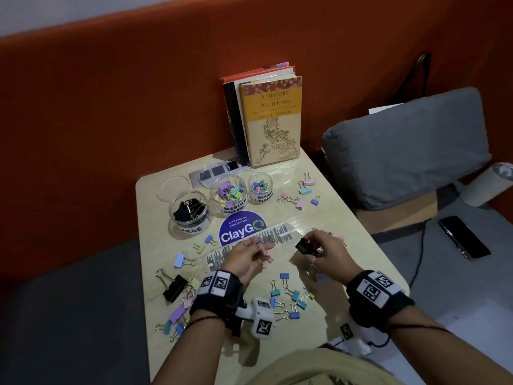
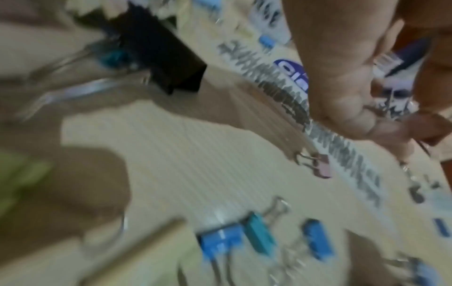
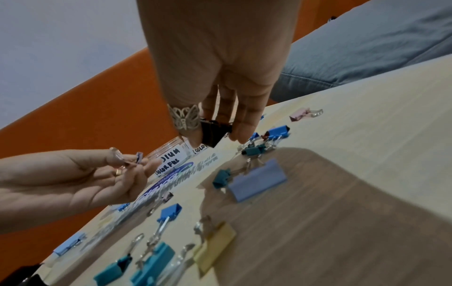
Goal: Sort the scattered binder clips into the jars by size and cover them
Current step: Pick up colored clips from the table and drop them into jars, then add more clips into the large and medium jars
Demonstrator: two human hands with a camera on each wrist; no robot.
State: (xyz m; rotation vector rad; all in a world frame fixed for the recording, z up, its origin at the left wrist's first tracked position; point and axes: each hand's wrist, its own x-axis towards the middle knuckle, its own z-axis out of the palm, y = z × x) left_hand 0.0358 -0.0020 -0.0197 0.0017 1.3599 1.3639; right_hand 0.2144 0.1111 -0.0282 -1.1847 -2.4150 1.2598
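Three open clear jars stand at the back of the small table: large (image 1: 188, 215) with black clips, medium (image 1: 228, 195) and small (image 1: 260, 188) with coloured ones. My right hand (image 1: 308, 245) hovers over the table's middle and pinches a black binder clip (image 3: 212, 133) between thumb and fingers. My left hand (image 1: 263, 250), beside it, pinches small pinkish clips (image 1: 262, 252); in the right wrist view the left hand (image 3: 137, 164) shows a small clip (image 3: 138, 157) at its fingertips. The left wrist view is blurred. Coloured clips lie scattered around both hands.
A big black clip (image 1: 175, 287) and pastel clips lie at the left edge, blue and teal ones (image 1: 288, 298) near me, more (image 1: 302, 194) at the far right. Clear lids (image 1: 173, 187) lie behind the jars. Books (image 1: 266, 118) stand at the back. A phone (image 1: 463, 237) lies off-table.
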